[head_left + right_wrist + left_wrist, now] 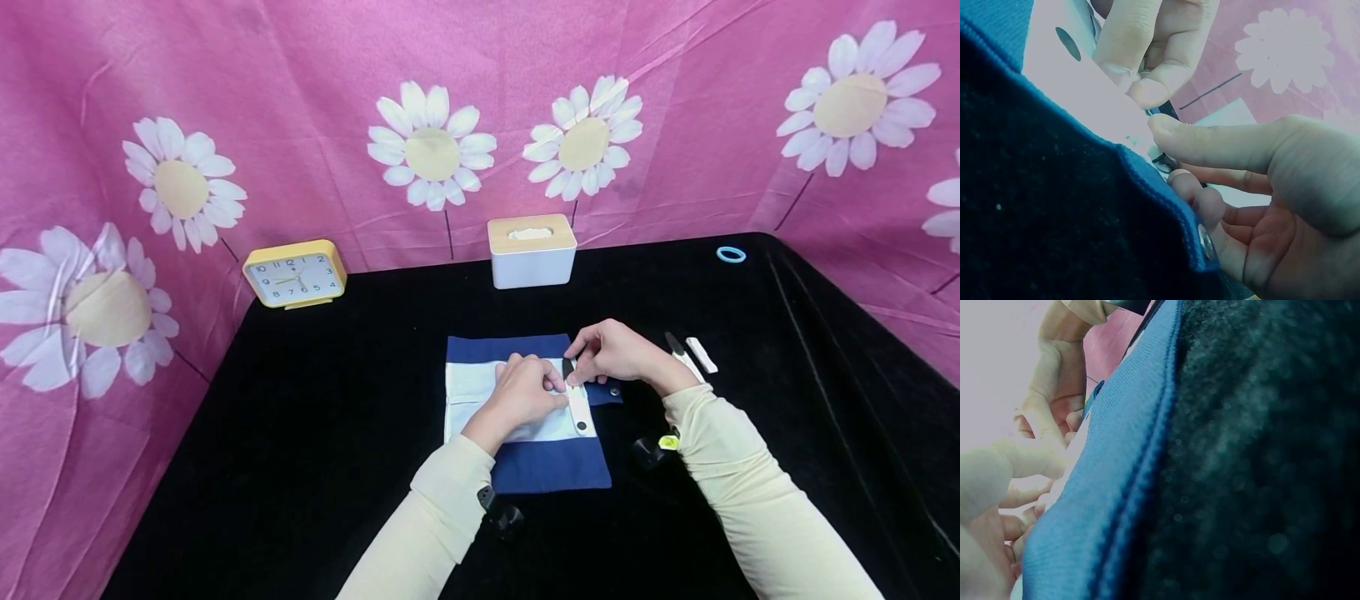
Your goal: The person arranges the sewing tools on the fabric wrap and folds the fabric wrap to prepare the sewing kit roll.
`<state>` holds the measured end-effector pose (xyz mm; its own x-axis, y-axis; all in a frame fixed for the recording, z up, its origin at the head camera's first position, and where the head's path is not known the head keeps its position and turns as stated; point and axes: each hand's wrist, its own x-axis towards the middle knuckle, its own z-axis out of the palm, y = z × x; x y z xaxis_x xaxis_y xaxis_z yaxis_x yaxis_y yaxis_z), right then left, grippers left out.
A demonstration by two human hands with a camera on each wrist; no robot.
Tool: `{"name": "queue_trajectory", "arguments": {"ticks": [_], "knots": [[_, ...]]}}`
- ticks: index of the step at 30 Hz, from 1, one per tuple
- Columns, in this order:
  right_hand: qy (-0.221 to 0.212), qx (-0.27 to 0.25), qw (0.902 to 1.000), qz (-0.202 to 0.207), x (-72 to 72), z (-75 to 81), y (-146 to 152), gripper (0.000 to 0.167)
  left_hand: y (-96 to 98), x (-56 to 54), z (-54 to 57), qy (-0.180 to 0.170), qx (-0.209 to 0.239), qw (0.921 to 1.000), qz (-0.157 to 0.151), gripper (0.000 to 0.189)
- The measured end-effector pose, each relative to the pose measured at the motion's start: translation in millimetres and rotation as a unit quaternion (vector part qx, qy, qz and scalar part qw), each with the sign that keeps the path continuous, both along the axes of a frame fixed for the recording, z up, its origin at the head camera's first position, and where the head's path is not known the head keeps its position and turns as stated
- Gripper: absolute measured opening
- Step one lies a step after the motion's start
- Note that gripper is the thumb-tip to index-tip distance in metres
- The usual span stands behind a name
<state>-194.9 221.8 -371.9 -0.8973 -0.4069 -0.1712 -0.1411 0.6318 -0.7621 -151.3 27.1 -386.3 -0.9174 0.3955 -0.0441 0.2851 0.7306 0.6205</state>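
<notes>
A blue and white cloth roll (551, 467) lies unfolded on the black table, with a snap tab (606, 392) at its right. Along its right side lies a knife (578, 408) with a dark blade and a white handle marked by a dark dot. My right hand (611, 350) pinches the knife near where blade and handle meet. From the left, my left hand (525, 387) reaches over the white pocket, thumb and fingers pinching the cloth right beside the handle. In the right wrist view, both hands' fingertips meet close together along the white handle (1069, 75).
Right of the roll lie another dark-bladed, white-handled knife (681, 354) and a small white piece (702, 355). A yellow clock (296, 273) and a tissue box (532, 265) stand at the back. A blue ring (731, 254) sits at the far right.
</notes>
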Motion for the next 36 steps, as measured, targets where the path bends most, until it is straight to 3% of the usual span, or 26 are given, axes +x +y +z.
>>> {"name": "queue_trajectory", "arguments": {"ticks": [36], "knots": [[-0.017,-0.008,0.9997,0.013,1.6,0.6,1.0,0.032,-1.0,0.0,1.3,-0.014,0.005,0.9999,-0.006,0.007]]}}
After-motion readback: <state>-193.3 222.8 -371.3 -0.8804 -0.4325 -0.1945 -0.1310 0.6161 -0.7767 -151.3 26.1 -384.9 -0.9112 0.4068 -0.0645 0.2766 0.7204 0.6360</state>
